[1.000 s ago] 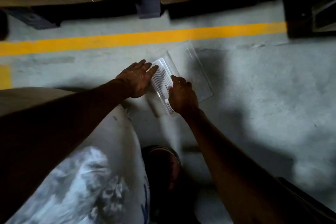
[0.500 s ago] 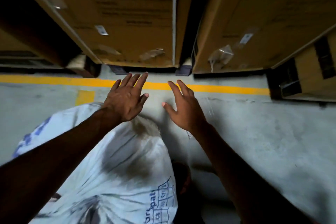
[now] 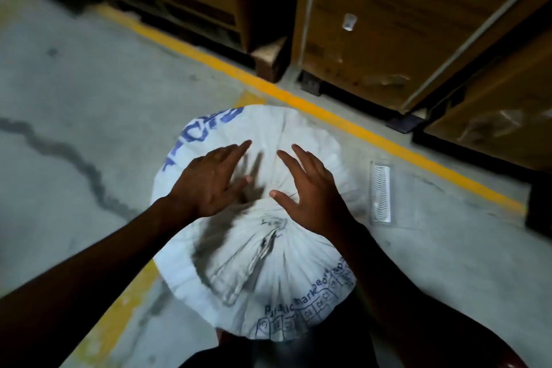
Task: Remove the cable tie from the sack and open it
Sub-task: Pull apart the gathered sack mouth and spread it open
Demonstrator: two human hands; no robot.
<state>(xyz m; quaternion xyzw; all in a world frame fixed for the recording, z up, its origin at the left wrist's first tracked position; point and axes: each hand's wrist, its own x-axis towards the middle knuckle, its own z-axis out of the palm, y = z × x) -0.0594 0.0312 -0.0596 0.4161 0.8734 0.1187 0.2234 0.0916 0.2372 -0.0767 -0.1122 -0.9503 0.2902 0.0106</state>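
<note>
Since half a second ago we have tipped our view down and drawn both hands back from the yellow line, so they now hover above the white woven plastic sack with blue print (image 3: 257, 251), which stands on the grey concrete floor (image 3: 89, 104) right in front of us. Our left hand (image 3: 209, 185) is palm down with its fingers (image 3: 239, 149) spread wide and holding nothing, casting a shadow on the sack's top. Our right hand (image 3: 310, 191) mirrors it just beside, fingers equally splayed and empty, the thumb close to the gathered neck of the sack (image 3: 268, 218), where the folds pinch together. We cannot make out the cable tie itself among those dark creases. To the right of the sack, apart from it, a clear plastic packet with a white ribbed strip inside (image 3: 380, 193) lies on the floor. Beyond, a painted yellow floor line (image 3: 328, 113) runs diagonally before tall brown cardboard boxes (image 3: 388, 24).
</note>
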